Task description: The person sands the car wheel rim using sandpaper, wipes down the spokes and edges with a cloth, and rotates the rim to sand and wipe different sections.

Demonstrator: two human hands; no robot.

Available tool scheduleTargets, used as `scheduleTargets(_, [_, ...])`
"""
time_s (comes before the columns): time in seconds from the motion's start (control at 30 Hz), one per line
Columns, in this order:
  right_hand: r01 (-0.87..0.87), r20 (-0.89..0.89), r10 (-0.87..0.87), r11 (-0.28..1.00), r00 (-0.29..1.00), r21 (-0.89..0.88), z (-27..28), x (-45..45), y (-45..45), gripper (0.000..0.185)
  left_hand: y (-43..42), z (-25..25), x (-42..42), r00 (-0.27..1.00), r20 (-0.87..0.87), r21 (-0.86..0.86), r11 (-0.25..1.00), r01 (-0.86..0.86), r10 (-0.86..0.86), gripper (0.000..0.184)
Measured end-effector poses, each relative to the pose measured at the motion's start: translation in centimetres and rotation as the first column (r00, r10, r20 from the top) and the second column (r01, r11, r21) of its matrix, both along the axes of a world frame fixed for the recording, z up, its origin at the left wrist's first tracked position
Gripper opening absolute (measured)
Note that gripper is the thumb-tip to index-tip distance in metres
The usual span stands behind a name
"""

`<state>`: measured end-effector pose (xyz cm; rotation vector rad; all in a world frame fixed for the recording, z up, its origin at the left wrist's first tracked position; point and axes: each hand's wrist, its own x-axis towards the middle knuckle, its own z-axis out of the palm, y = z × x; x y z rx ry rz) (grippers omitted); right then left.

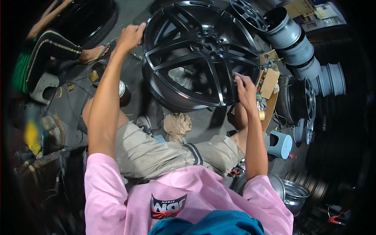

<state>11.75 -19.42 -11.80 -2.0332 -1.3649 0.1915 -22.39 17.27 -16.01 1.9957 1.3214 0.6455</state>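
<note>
A black multi-spoke wheel rim (219, 72) stands tilted in front of me, its face turned up toward the camera. My left hand (131, 37) is closed at the far left edge of the rim, with the fingertips partly hidden. At the near right edge, my right hand (246, 93) has its fingers curled over the rim, and the fingertips touch a spoke. Light glints along the spoke edges. Crumpled brown paper (177, 124) lies on the floor just below the rim, between my legs.
Silver wheel barrels (291, 43) are stacked at the upper right. A cardboard box (269, 84) with small items stands right of the rim, near a light-blue stool (280, 144). An open can (122, 89) is by my left forearm. Another person's leg (55, 43) is at upper left.
</note>
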Motion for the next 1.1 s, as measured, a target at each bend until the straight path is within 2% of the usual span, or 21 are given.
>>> scheduleTargets(0.03, [0.011,0.052,-0.015,0.997,0.999,0.081,0.4,-0.5,-1.2,0.031,-1.3,2.4,-0.4,0.996,0.077,-0.015,0.999,-0.041,0.042,0.070])
scheduleTargets(0.07, [0.023,0.103,-0.041,0.986,0.994,0.162,0.8,-1.0,-2.6,0.025,-1.6,3.4,-0.9,0.986,0.165,0.045,0.998,-0.038,0.030,0.068])
scheduleTargets(0.13, [0.244,-0.120,-0.223,0.949,0.967,0.199,-0.1,-1.9,-6.4,0.025,-2.3,5.6,-2.0,0.959,0.282,0.085,0.996,0.002,-0.026,0.065])
scheduleTargets(0.17, [0.403,-0.401,-0.324,0.906,0.857,0.128,-0.5,-2.7,-8.1,0.025,-3.1,6.5,-2.4,0.960,0.276,0.083,0.996,0.010,-0.033,0.065])
scheduleTargets(0.2, [0.413,-0.406,-0.333,0.902,0.851,0.127,-1.3,-3.2,-9.3,0.025,-4.0,7.3,-2.7,0.951,0.308,0.102,0.995,0.002,-0.034,0.063])
scheduleTargets(0.23, [0.476,-0.654,-0.343,0.879,0.674,0.030,-2.4,-3.7,-10.4,0.025,-4.6,7.8,-2.7,0.940,0.339,0.122,0.993,-0.002,-0.039,0.061])
scheduleTargets(0.27, [0.510,-0.840,-0.332,0.857,0.428,-0.079,-3.5,-4.1,-11.1,0.025,-5.1,8.0,-2.4,0.941,0.333,0.126,0.992,0.015,-0.057,0.061])
scheduleTargets(0.33, [0.507,-0.882,-0.291,0.859,0.370,-0.070,-3.5,-5.7,-10.9,0.027,-5.8,8.4,-1.8,0.937,0.348,0.179,0.982,-0.057,-0.009,0.058])
scheduleTargets(0.4, [0.504,-0.769,-0.314,0.864,0.557,0.012,-3.3,-6.4,-9.8,0.022,-5.9,8.6,-1.1,0.934,0.357,0.157,0.986,-0.058,-0.001,0.058])
scheduleTargets(0.47, [0.528,-0.745,-0.323,0.848,0.584,0.046,-2.4,-6.8,-8.6,0.019,-5.8,8.3,-0.6,0.944,0.329,0.243,0.968,-0.062,-0.022,0.057])
scheduleTargets(0.57, [0.482,-0.738,-0.233,0.865,0.633,0.140,-1.8,-6.3,-7.5,0.019,-5.8,8.5,0.5,0.936,0.352,0.190,0.980,-0.057,-0.014,0.056])
scheduleTargets(0.63, [0.461,-0.729,-0.249,0.881,0.638,0.103,-1.5,-6.0,-7.0,0.017,-6.0,8.8,1.0,0.930,0.368,0.164,0.985,-0.062,-0.003,0.056])
scheduleTargets(0.77, [0.441,-0.706,-0.298,0.897,0.643,0.023,0.0,-5.7,-6.6,0.018,-6.0,8.7,2.3,0.926,0.374,0.231,0.972,-0.036,-0.054,0.054])
scheduleTargets(0.83, [0.431,-0.630,-0.396,0.896,0.668,-0.106,0.8,-5.3,-6.4,0.020,-6.6,9.1,2.9,0.914,0.399,0.237,0.971,-0.026,-0.073,0.054])
scheduleTargets(0.97, [0.355,-0.594,-0.416,0.908,0.689,-0.223,1.3,-3.5,-5.6,0.020,-5.7,8.6,2.5,0.921,0.372,0.286,0.958,0.003,-0.114,0.050])
scheduleTargets(1.0, [0.325,-0.596,-0.376,0.925,0.710,-0.197,1.4,-3.3,-5.4,0.017,-5.8,8.9,1.9,0.938,0.330,0.307,0.952,0.004,-0.110,0.047])
scheduleTargets(1.1, [0.290,-0.543,-0.342,0.940,0.767,-0.183,1.6,-3.0,-4.6,0.012,-8.1,11.5,0.6,0.919,0.383,0.388,0.919,-0.071,-0.091,0.045])
